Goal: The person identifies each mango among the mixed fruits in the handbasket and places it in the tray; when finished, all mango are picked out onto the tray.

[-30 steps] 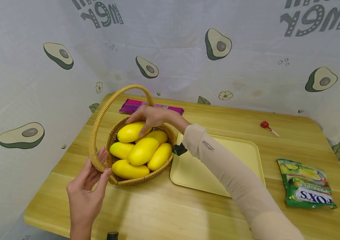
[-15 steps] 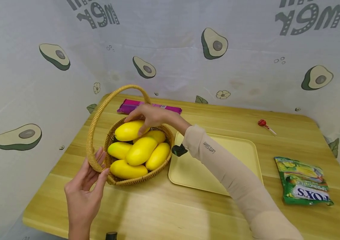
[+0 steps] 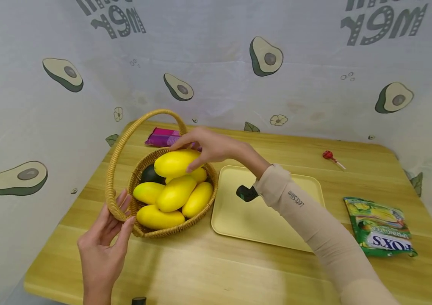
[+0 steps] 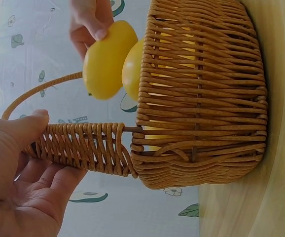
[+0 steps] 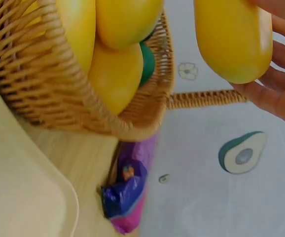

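My right hand (image 3: 216, 146) grips a yellow mango (image 3: 175, 163) from above, thumb on its near side. In the right wrist view this mango (image 5: 233, 39) hangs apart from the other fruit. Below it stands the wicker basket (image 3: 174, 231) with several more mangoes (image 3: 176, 193). A dark green round fruit (image 3: 151, 174), partly hidden, shows among them at the basket's left. With thumb and fingers on either side, my left hand (image 3: 103, 243) holds the lower near end of the basket's arched handle (image 4: 83, 148).
Right of the basket lies a pale yellow tray (image 3: 235, 224), partly under my right forearm. Behind the basket is a purple packet (image 3: 161, 137). A red lollipop (image 3: 328, 155) and a green Fox's candy bag (image 3: 380, 226) lie farther right. A printed curtain (image 3: 216, 63) backs the table.
My right hand has raised the mango off the pile and shifted it right, uncovering the dark green fruit. My left hand stays on the handle. The head view has shifted slightly.
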The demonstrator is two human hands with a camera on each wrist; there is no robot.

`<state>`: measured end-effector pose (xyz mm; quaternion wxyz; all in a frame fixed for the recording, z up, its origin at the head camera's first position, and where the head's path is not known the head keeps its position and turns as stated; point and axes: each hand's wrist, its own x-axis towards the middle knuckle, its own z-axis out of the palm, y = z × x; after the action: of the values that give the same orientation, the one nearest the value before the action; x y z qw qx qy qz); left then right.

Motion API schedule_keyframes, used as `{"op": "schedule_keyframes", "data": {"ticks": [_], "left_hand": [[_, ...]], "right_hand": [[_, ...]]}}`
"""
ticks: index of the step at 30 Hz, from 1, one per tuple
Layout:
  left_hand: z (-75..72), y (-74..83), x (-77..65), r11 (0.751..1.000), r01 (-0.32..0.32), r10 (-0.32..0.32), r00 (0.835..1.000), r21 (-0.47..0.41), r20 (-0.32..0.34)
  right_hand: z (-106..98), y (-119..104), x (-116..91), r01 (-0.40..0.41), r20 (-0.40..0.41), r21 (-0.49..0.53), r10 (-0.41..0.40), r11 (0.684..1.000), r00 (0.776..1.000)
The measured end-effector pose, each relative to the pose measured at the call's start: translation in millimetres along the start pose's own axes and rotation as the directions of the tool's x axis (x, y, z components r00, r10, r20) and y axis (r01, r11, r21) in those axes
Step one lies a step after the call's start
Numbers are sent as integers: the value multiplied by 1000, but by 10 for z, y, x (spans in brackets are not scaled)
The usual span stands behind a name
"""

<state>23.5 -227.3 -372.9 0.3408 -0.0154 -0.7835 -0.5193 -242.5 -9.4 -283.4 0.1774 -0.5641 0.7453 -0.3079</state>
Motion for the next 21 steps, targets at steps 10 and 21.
{"op": "schedule_keyframes", "data": {"ticks": [10,21], "left_hand": [[-5,58,-4,994,107,-107,994,25,6],[-13,70,-4,993,114,-115,993,31,14]], "right_hand": [[-68,37,-508,37,-127,-51,-43,998,991],[-4,137,-1022,-71,-254,22,74,997,964]]}}
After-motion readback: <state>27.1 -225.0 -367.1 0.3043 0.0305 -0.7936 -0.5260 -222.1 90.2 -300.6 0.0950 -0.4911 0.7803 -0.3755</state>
